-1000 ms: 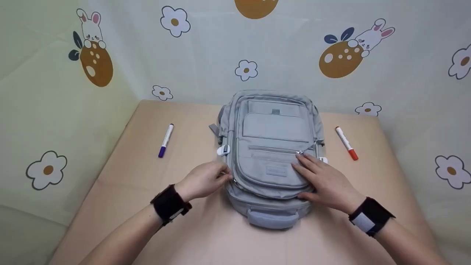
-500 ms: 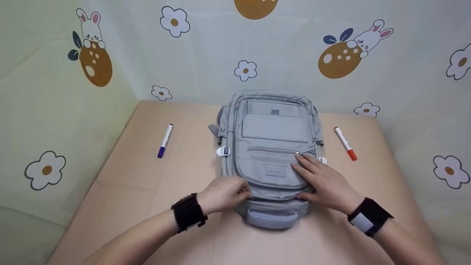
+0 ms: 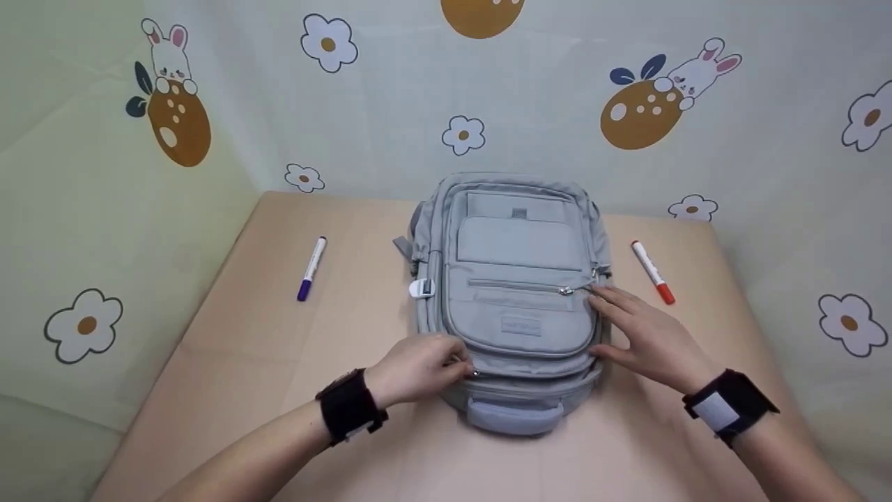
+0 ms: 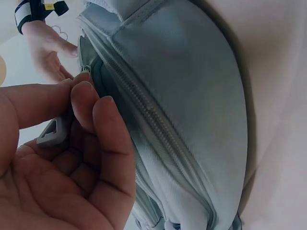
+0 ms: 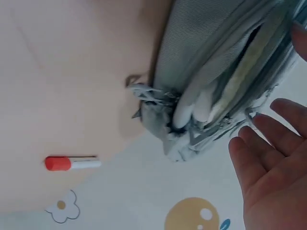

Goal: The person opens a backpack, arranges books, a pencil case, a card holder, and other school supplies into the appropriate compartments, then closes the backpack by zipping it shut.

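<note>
A grey backpack (image 3: pixel 519 244) lies front side up, its carry handle (image 3: pixel 516 416) toward the person. At the near left corner, my left hand (image 3: pixel 421 368) pinches a zipper pull between thumb and fingers. Its grey tab (image 4: pixel 53 133) pokes out under the fingers in the left wrist view, close to the metal slider (image 4: pixel 86 70). My right hand (image 3: pixel 655 341) is at the bag's right edge with its fingers spread and extended. In the right wrist view those fingers (image 5: pixel 276 143) hold nothing, and a gap in the bag's side shows pale rounded shapes (image 5: pixel 204 103) inside.
A white marker with a purple cap (image 3: pixel 311 268) lies left of the backpack, and one with a red cap (image 3: pixel 653 272) lies right of it. Patterned cloth (image 3: pixel 390 90) hangs behind and beside the table (image 3: pixel 230 362).
My left hand has drawn the zipper pull along the bag's left edge to the near corner. My right hand has shifted right, from the front panel to the bag's right edge.
</note>
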The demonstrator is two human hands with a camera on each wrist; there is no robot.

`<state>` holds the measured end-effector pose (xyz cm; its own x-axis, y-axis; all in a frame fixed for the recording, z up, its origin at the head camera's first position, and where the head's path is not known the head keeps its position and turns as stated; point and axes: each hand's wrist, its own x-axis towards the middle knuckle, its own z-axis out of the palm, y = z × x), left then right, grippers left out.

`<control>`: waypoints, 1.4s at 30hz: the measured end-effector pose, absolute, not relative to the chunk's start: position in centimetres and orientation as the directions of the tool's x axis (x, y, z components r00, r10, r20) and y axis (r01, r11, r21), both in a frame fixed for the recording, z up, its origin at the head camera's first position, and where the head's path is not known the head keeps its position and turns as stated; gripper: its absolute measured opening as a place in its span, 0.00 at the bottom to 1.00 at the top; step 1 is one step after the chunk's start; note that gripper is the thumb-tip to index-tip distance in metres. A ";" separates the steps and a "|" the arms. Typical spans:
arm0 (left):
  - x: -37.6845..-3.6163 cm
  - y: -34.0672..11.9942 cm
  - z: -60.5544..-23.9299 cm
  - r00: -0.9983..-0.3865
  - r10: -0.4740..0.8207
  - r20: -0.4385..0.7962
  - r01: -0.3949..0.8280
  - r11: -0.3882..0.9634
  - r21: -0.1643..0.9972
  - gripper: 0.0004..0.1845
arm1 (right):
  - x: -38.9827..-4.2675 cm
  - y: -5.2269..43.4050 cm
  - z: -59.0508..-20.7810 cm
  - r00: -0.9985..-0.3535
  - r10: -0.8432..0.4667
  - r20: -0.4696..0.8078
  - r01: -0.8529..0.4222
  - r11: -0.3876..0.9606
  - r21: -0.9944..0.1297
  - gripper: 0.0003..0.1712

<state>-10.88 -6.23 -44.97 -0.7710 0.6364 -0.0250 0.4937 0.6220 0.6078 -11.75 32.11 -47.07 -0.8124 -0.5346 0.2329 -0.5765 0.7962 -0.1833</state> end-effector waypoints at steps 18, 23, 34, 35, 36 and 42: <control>-10.5 -4.5 -45.0 -0.759 0.647 -0.071 0.472 0.622 0.625 0.06 | -12.0 31.6 -48.5 -0.903 -0.420 0.092 -0.430 0.870 -0.243 0.57; -10.6 -1.9 -44.2 -0.727 0.670 -0.150 0.430 0.615 0.661 0.07 | -12.0 31.6 -48.7 -0.899 -0.425 0.109 -0.438 0.866 -0.240 0.57; -10.7 1.4 -44.1 -0.668 0.740 -0.076 0.613 0.606 0.507 0.06 | -11.9 31.5 -49.0 -0.901 -0.423 0.098 -0.433 0.867 -0.246 0.57; -10.6 1.3 -44.2 -0.664 0.745 -0.062 0.632 0.604 0.486 0.07 | -11.9 31.5 -49.0 -0.901 -0.422 0.098 -0.433 0.867 -0.245 0.57; -10.6 1.1 -44.2 -0.662 0.748 -0.051 0.644 0.603 0.471 0.06 | -11.9 31.5 -48.9 -0.901 -0.422 0.098 -0.433 0.868 -0.245 0.57; -10.5 -0.3 -44.0 -0.661 0.749 -0.045 0.673 0.619 0.405 0.05 | -11.8 31.4 -48.8 -0.905 -0.416 0.088 -0.424 0.870 -0.252 0.57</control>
